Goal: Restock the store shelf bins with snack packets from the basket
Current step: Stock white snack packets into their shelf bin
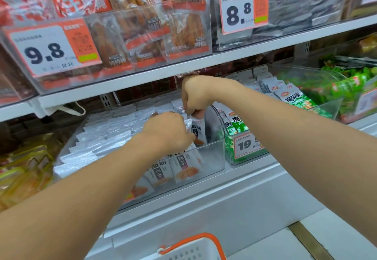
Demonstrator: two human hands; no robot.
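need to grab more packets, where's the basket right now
In the head view the basket sits at the bottom centre, just right of the left forearm, below the shelf's clear bin.

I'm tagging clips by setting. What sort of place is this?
Most likely a shop's snack aisle: clear shelf bins of snack packets, orange price tags, and a shopping basket below.

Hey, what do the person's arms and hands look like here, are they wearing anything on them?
Both forearms are bare as far as the frame shows, with no sleeves in view. The left hand and right hand have no gloves, and no watch, bracelet or ring is visible.
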